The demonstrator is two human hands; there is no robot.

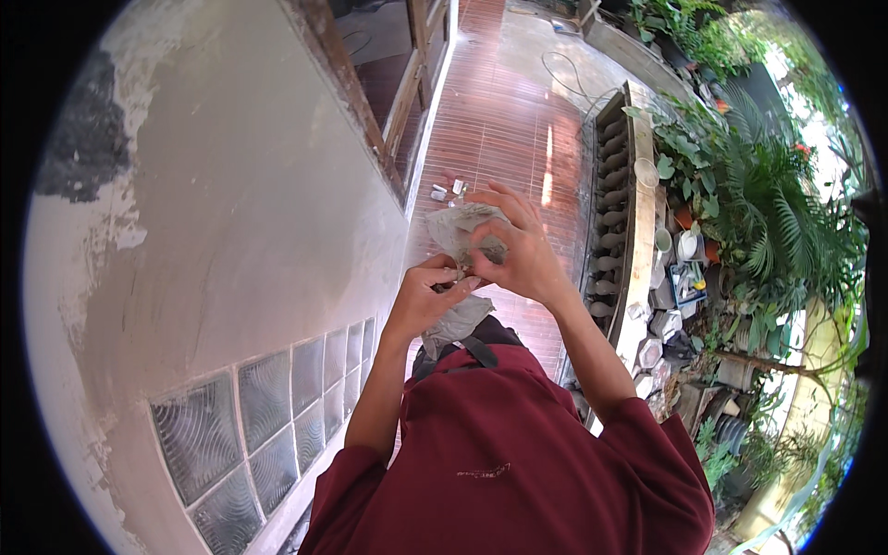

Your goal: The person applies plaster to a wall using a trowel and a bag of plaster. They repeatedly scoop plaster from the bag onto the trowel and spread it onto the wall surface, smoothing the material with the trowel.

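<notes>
A crumpled, pale translucent plastic bag (453, 222) is in front of my body, its upper part spread and its lower part (460, 324) hanging near my waist. Greyish stuff (492, 248) shows inside it; I cannot make out what it is. My left hand (427, 298) is closed, thumb and fingers pinching the gathered middle of the bag. Just above and to the right, my right hand (520, 252) bends over the bag with thumb and index finger drawn together at the gathered part, the other fingers raised.
A plastered wall (240, 185) with glass blocks (268, 416) runs along my left, below a wooden-framed window (398, 139). Small white items (448, 191) lie on the red slatted floor (499, 111). A baluster railing (610, 203), pots and plants (758, 166) line the right.
</notes>
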